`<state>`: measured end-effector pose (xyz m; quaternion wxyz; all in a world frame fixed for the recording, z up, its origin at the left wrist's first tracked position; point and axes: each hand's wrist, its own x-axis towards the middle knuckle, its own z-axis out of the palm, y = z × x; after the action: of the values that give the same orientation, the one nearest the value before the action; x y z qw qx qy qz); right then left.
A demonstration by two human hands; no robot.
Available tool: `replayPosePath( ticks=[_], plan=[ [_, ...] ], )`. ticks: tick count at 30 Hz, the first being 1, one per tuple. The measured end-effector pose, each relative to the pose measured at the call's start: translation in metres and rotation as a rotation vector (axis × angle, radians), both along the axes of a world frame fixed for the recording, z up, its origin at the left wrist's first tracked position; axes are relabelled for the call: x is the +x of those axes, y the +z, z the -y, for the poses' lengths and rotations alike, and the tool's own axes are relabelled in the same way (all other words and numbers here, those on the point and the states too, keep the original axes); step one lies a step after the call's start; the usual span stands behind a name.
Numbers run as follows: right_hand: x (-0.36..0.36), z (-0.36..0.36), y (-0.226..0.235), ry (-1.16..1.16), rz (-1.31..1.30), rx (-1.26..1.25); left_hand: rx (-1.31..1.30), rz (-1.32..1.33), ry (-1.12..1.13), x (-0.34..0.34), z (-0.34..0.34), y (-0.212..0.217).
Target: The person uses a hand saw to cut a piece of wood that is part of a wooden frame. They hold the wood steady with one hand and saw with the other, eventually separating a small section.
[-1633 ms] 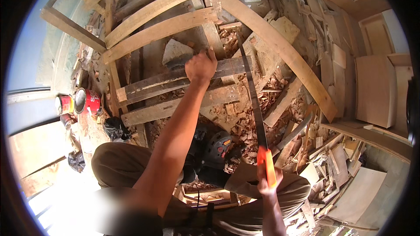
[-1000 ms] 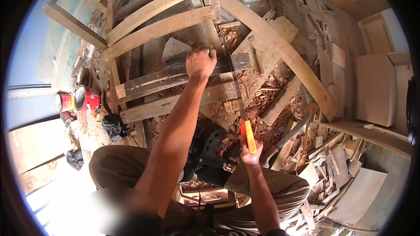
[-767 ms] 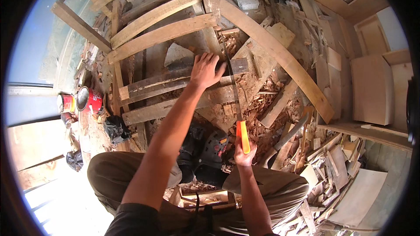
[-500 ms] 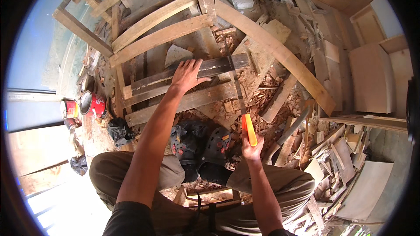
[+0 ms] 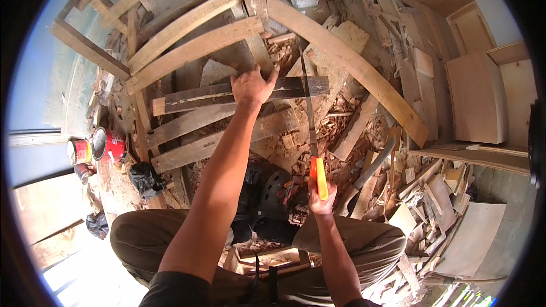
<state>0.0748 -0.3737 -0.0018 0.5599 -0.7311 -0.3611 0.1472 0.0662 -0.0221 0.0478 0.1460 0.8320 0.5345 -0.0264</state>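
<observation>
A dark, weathered wooden plank (image 5: pixel 199 96) lies across the slats of a pallet-like frame, its pale cut end at the left. My left hand (image 5: pixel 253 86) grips it from above near the middle, with the thumb side toward the saw. In my right hand (image 5: pixel 323 199) is the orange and yellow handle of a handsaw (image 5: pixel 311 119). Its long thin blade points away from me and crosses the plank close to the right end. The blade hides whether there is a cut beneath it.
Slatted wooden frame (image 5: pixel 193 40) spreads over the far left. A long board (image 5: pixel 352 62) slants across the right. A machete-like blade (image 5: pixel 378 165) lies right of my right hand. Wood scraps (image 5: pixel 438 204) pile at right; a red can (image 5: pixel 108 145) stands left. Shoes (image 5: pixel 273 193) are below.
The plank has shifted to the right and lies more level. My left hand has moved right with it, its thumb side now turned away from me. The saw still crosses near the plank's right end.
</observation>
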Motion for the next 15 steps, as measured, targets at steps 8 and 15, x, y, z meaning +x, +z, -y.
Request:
replayPosePath(
  ticks=[8, 15],
  plan=[
    [0.027, -0.009, -0.008, 0.046, 0.017, -0.053, 0.194, 0.082, 0.000, -0.008, 0.008, -0.022],
    [0.011, 0.027, -0.056, 0.067, -0.272, -0.107, 0.240, 0.172, 0.022, -0.008, 0.003, -0.031]
  ],
)
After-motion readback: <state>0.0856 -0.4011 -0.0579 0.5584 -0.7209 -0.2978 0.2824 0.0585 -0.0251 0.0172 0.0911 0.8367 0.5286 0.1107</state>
